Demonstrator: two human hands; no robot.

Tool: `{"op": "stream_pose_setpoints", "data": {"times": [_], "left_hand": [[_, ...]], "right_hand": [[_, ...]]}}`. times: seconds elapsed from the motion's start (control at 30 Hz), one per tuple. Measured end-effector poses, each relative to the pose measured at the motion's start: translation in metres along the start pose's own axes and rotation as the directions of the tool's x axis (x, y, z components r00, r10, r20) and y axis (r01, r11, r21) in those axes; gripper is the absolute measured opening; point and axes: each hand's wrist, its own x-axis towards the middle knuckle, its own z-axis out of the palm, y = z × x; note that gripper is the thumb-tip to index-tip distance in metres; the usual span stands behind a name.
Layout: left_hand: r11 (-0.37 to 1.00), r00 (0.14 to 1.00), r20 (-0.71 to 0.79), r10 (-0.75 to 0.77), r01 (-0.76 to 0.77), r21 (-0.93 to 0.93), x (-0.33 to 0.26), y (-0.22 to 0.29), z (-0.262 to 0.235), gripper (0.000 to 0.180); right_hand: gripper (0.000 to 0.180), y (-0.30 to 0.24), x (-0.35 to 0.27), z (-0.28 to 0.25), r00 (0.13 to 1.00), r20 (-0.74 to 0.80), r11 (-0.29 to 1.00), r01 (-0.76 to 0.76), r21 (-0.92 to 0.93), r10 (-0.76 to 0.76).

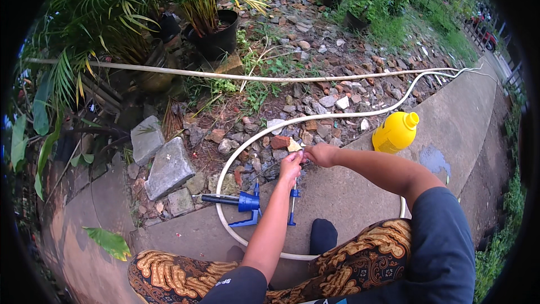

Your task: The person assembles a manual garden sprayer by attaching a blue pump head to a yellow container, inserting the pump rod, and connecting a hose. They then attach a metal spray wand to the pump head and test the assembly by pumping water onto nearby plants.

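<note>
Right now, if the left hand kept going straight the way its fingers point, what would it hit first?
The left hand points up and slightly right, fingertips meeting the right hand. Just beyond lie a reddish stone and the white hose; probably the stone first, though depth is unclear.

Both of the person's bare forearms reach forward from the lower edge of the view and meet near the middle. The left hand [290,164] comes up on a straight, nearly vertical forearm, its fingers curled and pinched together at the top. The right hand [322,155] comes in from the right on a forearm bent at the elbow, lying almost level, knuckles up, with its fingers closed toward the left hand. The two hands' fingertips touch or nearly touch. Short dark sleeves cover both upper arms.
</note>
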Motion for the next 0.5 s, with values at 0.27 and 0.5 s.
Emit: {"op": "stream_pose_setpoints", "data": {"times": [0.27,0.5], "left_hand": [[0.959,0.999,0.045,-0.024,0.036,-0.282,0.007,-0.006,-0.012,0.044],[0.840,0.990,0.126,-0.067,0.124,-0.528,0.014,-0.002,-0.024,0.029]], "right_hand": [[0.035,-0.008,0.001,-0.007,0.996,-0.071,0.996,-0.056,-0.070,0.051],[0.053,-0.016,0.008,-0.001,1.000,-0.022,1.000,-0.016,-0.024,0.015]]}}
